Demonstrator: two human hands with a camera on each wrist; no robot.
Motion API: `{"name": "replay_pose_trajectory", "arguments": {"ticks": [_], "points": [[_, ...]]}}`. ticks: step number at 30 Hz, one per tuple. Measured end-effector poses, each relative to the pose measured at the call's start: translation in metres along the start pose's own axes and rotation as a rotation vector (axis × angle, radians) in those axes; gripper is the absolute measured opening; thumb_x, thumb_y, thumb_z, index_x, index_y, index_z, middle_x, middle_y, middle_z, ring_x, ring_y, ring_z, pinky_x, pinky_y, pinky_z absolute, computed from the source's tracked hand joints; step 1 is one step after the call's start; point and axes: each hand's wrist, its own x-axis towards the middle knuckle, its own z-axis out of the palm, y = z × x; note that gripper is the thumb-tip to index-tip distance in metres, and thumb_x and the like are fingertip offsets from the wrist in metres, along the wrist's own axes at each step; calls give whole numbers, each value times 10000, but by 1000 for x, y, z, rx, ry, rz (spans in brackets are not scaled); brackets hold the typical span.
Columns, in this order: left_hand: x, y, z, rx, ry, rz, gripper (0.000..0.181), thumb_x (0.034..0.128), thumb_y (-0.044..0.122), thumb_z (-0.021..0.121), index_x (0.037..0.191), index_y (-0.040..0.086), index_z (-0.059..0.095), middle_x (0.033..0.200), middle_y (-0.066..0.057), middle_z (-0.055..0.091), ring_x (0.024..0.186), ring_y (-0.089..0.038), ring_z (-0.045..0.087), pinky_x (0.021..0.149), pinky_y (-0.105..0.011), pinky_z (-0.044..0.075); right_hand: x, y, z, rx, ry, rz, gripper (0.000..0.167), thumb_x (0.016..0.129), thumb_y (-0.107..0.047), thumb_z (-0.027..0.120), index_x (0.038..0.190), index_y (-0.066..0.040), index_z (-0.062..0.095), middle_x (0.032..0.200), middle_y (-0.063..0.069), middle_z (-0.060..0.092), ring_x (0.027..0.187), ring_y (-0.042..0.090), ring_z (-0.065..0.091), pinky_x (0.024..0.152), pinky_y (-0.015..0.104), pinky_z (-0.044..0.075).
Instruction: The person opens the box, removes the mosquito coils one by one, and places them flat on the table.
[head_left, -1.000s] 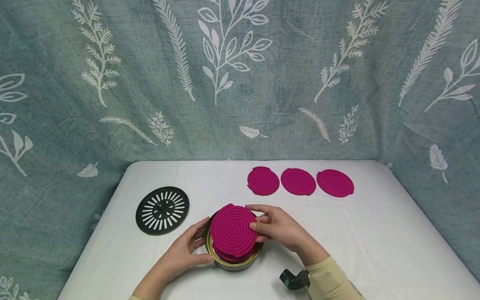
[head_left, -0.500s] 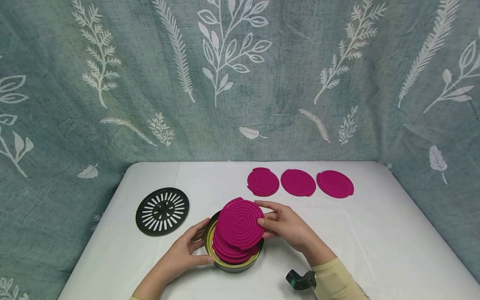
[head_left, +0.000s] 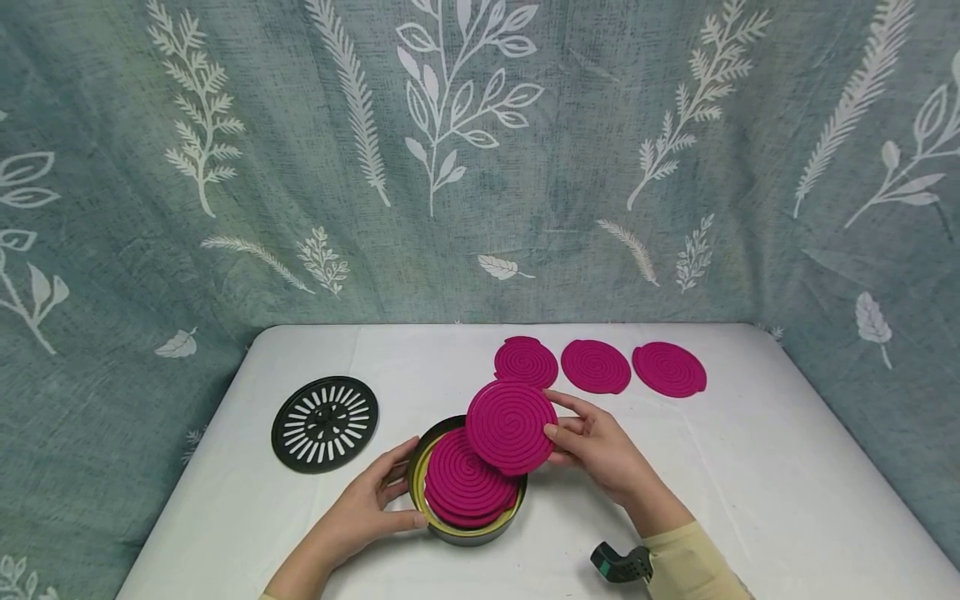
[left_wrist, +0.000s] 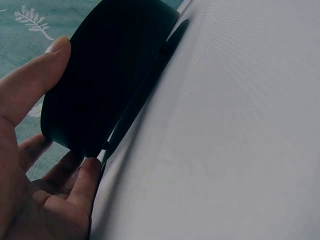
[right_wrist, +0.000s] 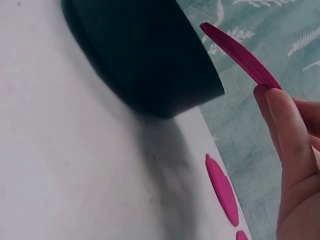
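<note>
In the head view a round black tin (head_left: 467, 537) with a yellowish inside stands near the table's front, several magenta mosquito coils (head_left: 461, 479) stacked in it. My left hand (head_left: 367, 504) grips the tin's left side, thumb in front and fingers behind; the left wrist view shows the thumb against its dark wall (left_wrist: 110, 70). Between thumb and fingers, my right hand (head_left: 603, 454) pinches another mosquito coil (head_left: 512, 427) by its right edge. This coil is raised and tilted over the tin's back right rim. The right wrist view shows the held coil (right_wrist: 242, 55) edge-on, above the tin.
A black slotted lid (head_left: 325, 423) lies left of the tin on the white table (head_left: 225, 533). Along the back right lie three mosquito coils in a row: left (head_left: 525, 360), middle (head_left: 596, 367) and right (head_left: 669, 369). A patterned green curtain (head_left: 570, 167) hangs behind.
My right hand has lifted the top mosquito coil off the stack and carried it right and back, uncovering the coils beneath. The left hand and tin have stayed in place.
</note>
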Motion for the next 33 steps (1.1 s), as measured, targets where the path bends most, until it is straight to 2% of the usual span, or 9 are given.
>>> {"name": "replay_pose_trajectory", "arguments": {"ticks": [6, 11, 15, 25, 33], "points": [[0, 1, 0, 1, -1, 0, 1037, 627, 240, 950, 1500, 284, 392, 1486, -16, 432, 1361, -199, 422, 1081, -205, 417, -4, 8, -13, 73, 75, -22, 641, 955, -65, 651, 1518, -83, 345, 1108, 215, 680, 869, 191, 703, 796, 357, 628], [1, 1, 0, -4, -1, 3, 1049, 623, 243, 951, 1507, 270, 387, 1485, -22, 431, 1359, -203, 426, 1082, -212, 419, -5, 17, -24, 150, 147, -44, 650, 952, -57, 653, 1521, -95, 341, 1058, 163, 696, 810, 151, 694, 744, 313, 635], [1, -1, 0, -1, 3, 8, 1059, 616, 248, 954, 1511, 257, 387, 1489, -18, 428, 1360, -204, 425, 1080, -214, 421, -6, 24, -33, 184, 190, -39, 656, 954, -62, 653, 1527, -113, 336, 1037, 141, 691, 825, 149, 698, 755, 314, 632], [1, 0, 0, -13, 4, 13, 1054, 619, 231, 954, 1510, 247, 391, 1495, 0, 422, 1363, -195, 421, 1084, -221, 421, -9, 34, -39, 204, 222, 8, 646, 974, -68, 625, 1540, -128, 318, 1027, 126, 678, 850, 138, 695, 795, 319, 624], [1, -1, 0, 1, 6, 11, 1062, 616, 243, 956, 1514, 242, 388, 1492, -2, 425, 1361, -199, 424, 1080, -217, 424, -9, 43, -41, 214, 258, 43, 641, 970, -62, 629, 1533, -132, 332, 1095, 141, 680, 889, 156, 702, 783, 305, 627]]}}
